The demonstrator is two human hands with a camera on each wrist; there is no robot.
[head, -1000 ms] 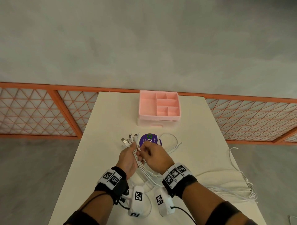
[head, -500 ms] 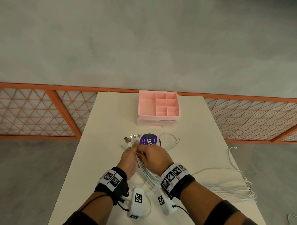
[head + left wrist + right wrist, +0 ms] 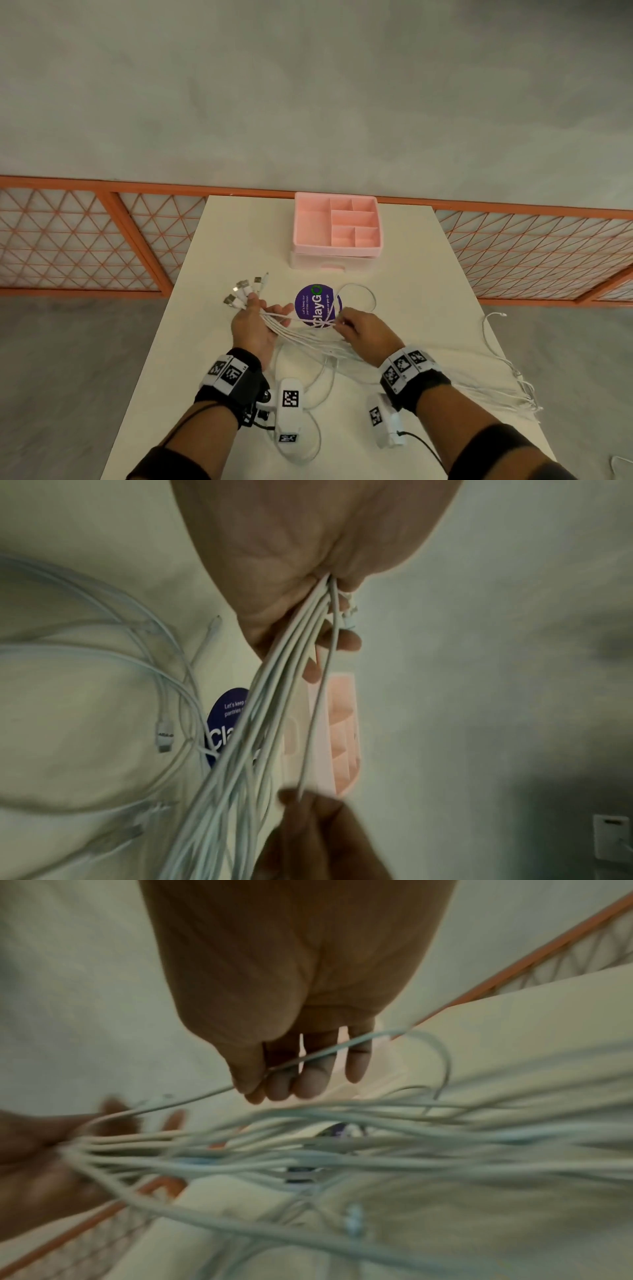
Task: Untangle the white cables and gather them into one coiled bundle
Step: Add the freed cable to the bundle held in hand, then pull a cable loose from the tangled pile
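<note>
Several white cables point(image 3: 308, 337) run across the white table point(image 3: 219, 260). My left hand point(image 3: 255, 322) grips them near their plug ends point(image 3: 243, 291), which fan out up and left past my fingers. In the left wrist view the strands point(image 3: 274, 696) leave my fist downward. My right hand point(image 3: 356, 327) sits to the right over the bundle and pinches a single cable point(image 3: 308, 1056) between thumb and fingers. The long ends trail to the table's right edge in a loose heap point(image 3: 513, 387). One loop point(image 3: 363, 294) lies beyond my right hand.
A pink compartment organiser point(image 3: 337, 233) with a drawer stands at the far middle of the table. A round purple sticker point(image 3: 317, 306) lies under the cables. An orange lattice railing point(image 3: 85, 240) runs behind the table. Another cable point(image 3: 493, 329) droops over the right edge.
My hands have drawn apart: the right hand slid to the right along the cables, the left stayed holding the plug ends. The cables now stretch between the two hands.
</note>
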